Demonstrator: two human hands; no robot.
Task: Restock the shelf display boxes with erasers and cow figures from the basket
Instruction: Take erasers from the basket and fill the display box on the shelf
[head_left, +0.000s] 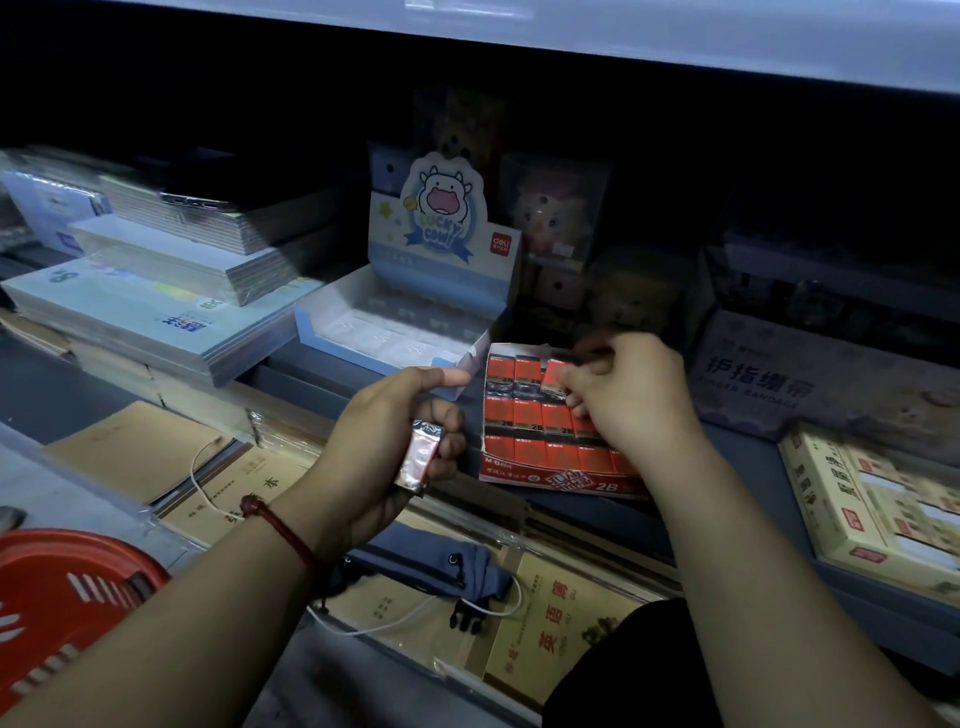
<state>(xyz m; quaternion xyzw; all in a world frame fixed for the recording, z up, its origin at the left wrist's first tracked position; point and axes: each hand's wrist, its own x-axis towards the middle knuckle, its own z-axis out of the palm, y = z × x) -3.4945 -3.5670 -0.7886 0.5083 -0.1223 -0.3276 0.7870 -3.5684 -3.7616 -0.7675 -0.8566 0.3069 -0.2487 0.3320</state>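
A red eraser display box (558, 480) marked 2B lies on the shelf, filled with rows of red erasers. My right hand (631, 395) is over its back row, fingers pinching one red eraser (555, 375) that sits tilted among the others. My left hand (395, 431) hovers just left of the box, closed around several wrapped erasers (421, 460) held on edge. Behind and to the left stands the pale blue "Lucky Cow" display box (337, 332) with a cow card at its back; its tray holds pale packets I cannot make out. The red basket (62, 587) is at the lower left.
Stacks of notebooks (156, 306) fill the shelf to the left. A finger bandage box (779, 379) and a beige boxed set (872, 514) lie to the right. A blue pouch (431, 561) with a white cord rests on exercise books below. Plush toys sit in the dark behind.
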